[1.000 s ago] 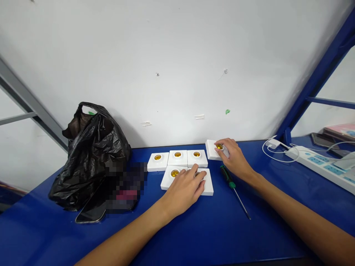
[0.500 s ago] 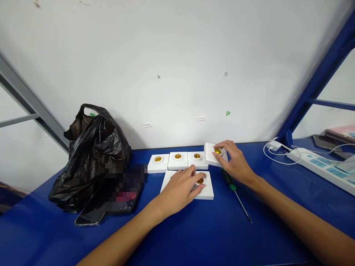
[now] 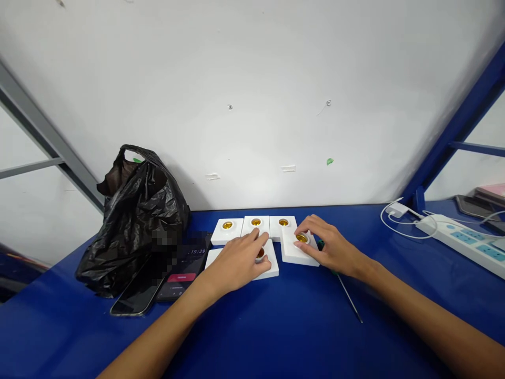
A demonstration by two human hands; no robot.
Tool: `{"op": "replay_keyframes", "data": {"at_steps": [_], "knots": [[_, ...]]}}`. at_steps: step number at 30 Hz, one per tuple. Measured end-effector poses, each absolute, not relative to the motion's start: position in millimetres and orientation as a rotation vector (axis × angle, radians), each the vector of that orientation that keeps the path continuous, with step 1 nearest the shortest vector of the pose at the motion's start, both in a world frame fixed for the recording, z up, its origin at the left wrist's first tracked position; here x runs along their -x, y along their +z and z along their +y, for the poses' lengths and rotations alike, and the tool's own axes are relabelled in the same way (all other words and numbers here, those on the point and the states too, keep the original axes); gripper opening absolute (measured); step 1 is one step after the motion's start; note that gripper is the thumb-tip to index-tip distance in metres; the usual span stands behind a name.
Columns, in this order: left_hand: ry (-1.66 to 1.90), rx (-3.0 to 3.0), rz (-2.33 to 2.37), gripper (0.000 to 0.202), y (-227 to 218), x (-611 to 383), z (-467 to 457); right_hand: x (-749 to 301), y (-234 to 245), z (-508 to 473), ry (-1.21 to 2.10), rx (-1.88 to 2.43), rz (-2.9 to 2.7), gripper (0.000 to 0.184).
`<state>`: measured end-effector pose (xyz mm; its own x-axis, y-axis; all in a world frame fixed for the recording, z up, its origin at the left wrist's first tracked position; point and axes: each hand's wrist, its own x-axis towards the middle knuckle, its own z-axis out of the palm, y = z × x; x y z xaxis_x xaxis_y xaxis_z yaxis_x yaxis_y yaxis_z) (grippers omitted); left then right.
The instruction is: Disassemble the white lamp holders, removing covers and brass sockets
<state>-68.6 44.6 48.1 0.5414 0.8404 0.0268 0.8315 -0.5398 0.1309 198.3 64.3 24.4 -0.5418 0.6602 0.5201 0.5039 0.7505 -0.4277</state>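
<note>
My right hand [image 3: 335, 247] grips the round collar of a white square bulb socket [image 3: 290, 252] with a brass thread, at the right of the group. My left hand [image 3: 236, 263] curls over another bulb socket [image 3: 272, 267] in the front row, thumb and fingers about its collar. White plastic of a further socket [image 3: 212, 257] shows left of that hand, mostly covered by it. Behind them, three like sockets [image 3: 283, 231] stand side by side. A screwdriver [image 3: 350, 300] lies partly beneath my right hand, its green handle mostly hidden.
On the left, a black plastic bag [image 3: 138, 226] slumps beside two phones, one a dark phone [image 3: 136, 295] with a silvery edge. A white power strip [image 3: 453, 231] with cables lies at the right. The wall [image 3: 268, 131] rises behind the blue table [image 3: 260, 337].
My right hand has brought its socket nearer and left, from the back row's end to the front. My left hand has slid left with the front sockets, opening a gap between the two hands' sockets.
</note>
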Motion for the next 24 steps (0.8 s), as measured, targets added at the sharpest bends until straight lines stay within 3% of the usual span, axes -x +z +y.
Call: {"op": "replay_keyframes", "data": {"at_steps": [11,18,24], "knots": [[0.295,-2.750,1.424,0.012,36,71,50,-185,14,59,0.508,0.858,-2.379,0.022],[0.389,-2.830,1.344,0.023,27,70,61,-198,30,68,0.092,1.293,-2.304,0.019],[0.376,-2.896,1.214,0.022,29,77,69,-210,30,74,0.010,1.618,-2.334,0.016]]}}
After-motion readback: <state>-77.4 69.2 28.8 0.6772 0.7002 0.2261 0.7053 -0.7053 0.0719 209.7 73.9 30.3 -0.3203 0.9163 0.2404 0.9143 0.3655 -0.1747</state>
